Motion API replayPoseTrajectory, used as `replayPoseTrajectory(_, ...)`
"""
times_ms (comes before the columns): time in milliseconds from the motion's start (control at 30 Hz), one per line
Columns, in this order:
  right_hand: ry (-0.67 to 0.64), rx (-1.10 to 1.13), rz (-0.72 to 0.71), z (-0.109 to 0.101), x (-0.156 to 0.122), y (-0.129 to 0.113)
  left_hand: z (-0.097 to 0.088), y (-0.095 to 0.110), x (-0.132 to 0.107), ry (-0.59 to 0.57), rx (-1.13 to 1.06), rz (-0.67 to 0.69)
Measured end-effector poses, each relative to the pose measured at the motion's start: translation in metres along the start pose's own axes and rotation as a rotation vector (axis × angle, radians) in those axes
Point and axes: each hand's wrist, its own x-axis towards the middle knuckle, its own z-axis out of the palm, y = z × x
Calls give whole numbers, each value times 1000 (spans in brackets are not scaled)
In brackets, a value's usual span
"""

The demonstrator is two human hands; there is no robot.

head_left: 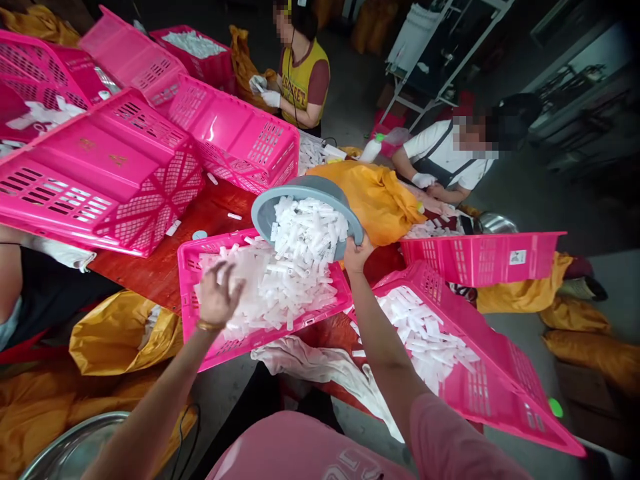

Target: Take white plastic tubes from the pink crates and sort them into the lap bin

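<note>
The right hand (pixel 358 255) clamps the rim of a tilted gray plastic basin (pixel 300 189), and small white plastic tubes (pixel 307 230) spill from it into a slotted pink crate (pixel 235 352). The left hand (pixel 219 293), fingers spread apart, hovers open just above the heaped tubes.

Across the yellow vest (pixel 300 87) on the person opposite, I can only partly make out printed capitals; the white sticker on the pink crate (pixel 517 257) is too small to read.

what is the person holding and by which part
The right hand holds a grey basin by its rim; the left hand holds nothing.
</note>
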Motion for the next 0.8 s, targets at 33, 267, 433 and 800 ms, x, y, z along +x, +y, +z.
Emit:
replayPoseTrajectory(33, -3, -14, -11, -2, -2, -1, 5, 20, -12, -31, -4, 166)
replayPoseTrajectory(267, 0, -97, -119, -30, 2, -9, 60, 133, -28, -343, 106, 637)
replayPoseTrajectory(433, 2, -124, -157, -30, -16, -19, 71, 124, -15, -377, 185, 644)
replayPoseTrajectory(800, -311, -190, -557, -22, -83, 12, 49, 61, -44, -330, 234, 687)
